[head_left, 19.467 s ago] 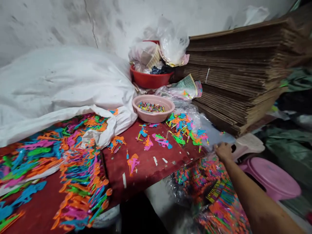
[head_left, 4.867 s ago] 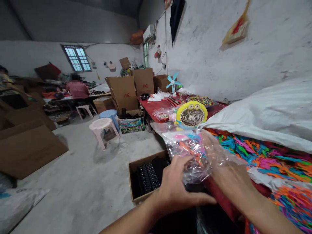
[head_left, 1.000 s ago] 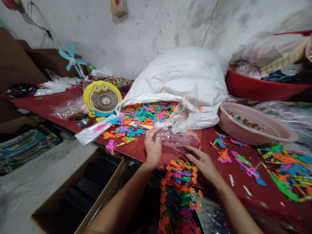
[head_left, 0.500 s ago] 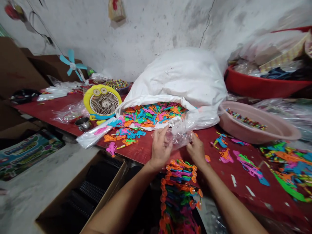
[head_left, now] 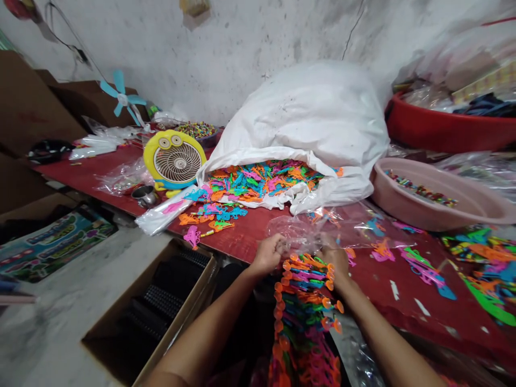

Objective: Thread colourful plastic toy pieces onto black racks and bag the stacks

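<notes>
A clear plastic bag [head_left: 296, 230] stretches between my two hands at the table's front edge. My left hand [head_left: 269, 255] has its fingers closed on the bag's left side. On the other side my right hand [head_left: 335, 258] grips the bag, its fingers partly hidden behind the film. Part of the film spreads rightward over the table. Just below my hands is a long stack of colourful plastic toy guns [head_left: 306, 301] with orange suction-cup tips. Behind the bag, a big white sack [head_left: 306, 113] lies with its mouth open, and small bright plastic toy pieces [head_left: 258, 180] fill the opening.
A yellow fan [head_left: 177, 161] and a metal cup [head_left: 145, 196] stand left on the red table [head_left: 80, 174]. A pink basin [head_left: 439, 185] and red tub [head_left: 451, 126] are at right. Loose toys [head_left: 484, 269] lie beside them. A cardboard box [head_left: 193, 306] sits below left.
Both hands have come down and nearer to me with the clear bag, closer to the stacked toys. The bag's film now lies spread out to the right. The view has shifted slightly.
</notes>
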Tool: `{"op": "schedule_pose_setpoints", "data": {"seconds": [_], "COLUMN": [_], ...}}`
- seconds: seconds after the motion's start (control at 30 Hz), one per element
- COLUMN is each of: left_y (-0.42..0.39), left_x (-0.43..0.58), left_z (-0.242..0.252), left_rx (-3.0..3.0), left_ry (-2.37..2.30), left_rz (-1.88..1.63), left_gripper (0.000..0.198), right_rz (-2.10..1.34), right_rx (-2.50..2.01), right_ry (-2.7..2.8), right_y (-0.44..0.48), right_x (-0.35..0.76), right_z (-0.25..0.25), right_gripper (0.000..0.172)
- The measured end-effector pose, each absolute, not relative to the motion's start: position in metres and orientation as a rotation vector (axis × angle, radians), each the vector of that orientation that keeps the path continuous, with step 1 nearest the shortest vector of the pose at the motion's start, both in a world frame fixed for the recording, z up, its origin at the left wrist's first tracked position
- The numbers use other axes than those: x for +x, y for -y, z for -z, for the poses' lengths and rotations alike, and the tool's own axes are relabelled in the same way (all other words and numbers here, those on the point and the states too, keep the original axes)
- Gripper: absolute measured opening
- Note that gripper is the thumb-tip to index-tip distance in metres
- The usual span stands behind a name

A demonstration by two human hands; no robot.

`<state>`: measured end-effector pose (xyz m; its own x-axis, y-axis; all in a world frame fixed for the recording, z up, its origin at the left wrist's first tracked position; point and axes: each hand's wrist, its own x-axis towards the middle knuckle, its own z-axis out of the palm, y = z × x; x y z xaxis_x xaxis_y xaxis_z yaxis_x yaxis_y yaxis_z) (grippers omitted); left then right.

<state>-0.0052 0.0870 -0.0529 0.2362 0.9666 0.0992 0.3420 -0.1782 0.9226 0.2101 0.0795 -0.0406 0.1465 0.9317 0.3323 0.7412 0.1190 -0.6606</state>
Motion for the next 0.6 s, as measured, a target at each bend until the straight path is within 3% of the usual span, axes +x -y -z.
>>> {"op": "schedule_pose_setpoints", "data": {"seconds": [0.1, 0.2, 0.3, 0.33, 0.43, 0.6], "left_y": [-0.086, -0.087, -0.092, -0.094, -0.107, -0.135], "left_x": [-0.009, -0.01, -0.005, -0.002, -0.001, -0.029], "left_z": [0.044, 0.023, -0.001, -0.008, -0.026, -0.038], "left_rx": [1.753, 1.897, 1.91, 1.879, 1.659, 1.098], "left_ry": [-1.252, -1.249, -1.223, -1.222, -1.198, -1.302], "left_rz": [-0.936, -1.164, -1.419, -1.451, -1.559, -1.936], "left_gripper": [0.015, 0.01, 0.04, 0.041, 0.014, 0.01], "right_rz": [-0.277, -0.425, -0.555, -0.547, -0.412, 0.005], "right_rx": [-1.591, -1.416, -1.252, -1.233, -1.331, -1.642], "right_ry": [1.528, 1.352, 1.347, 1.388, 1.536, 1.764], "right_y": [-0.085, -0.096, -0.108, -0.111, -0.119, -0.126], "right_x": [0.209, 0.203, 0.189, 0.185, 0.178, 0.2], "right_z": [0.032, 0.016, -0.003, -0.009, -0.026, -0.049], "right_gripper": [0.023, 0.027, 0.025, 0.024, 0.028, 0.028]}}
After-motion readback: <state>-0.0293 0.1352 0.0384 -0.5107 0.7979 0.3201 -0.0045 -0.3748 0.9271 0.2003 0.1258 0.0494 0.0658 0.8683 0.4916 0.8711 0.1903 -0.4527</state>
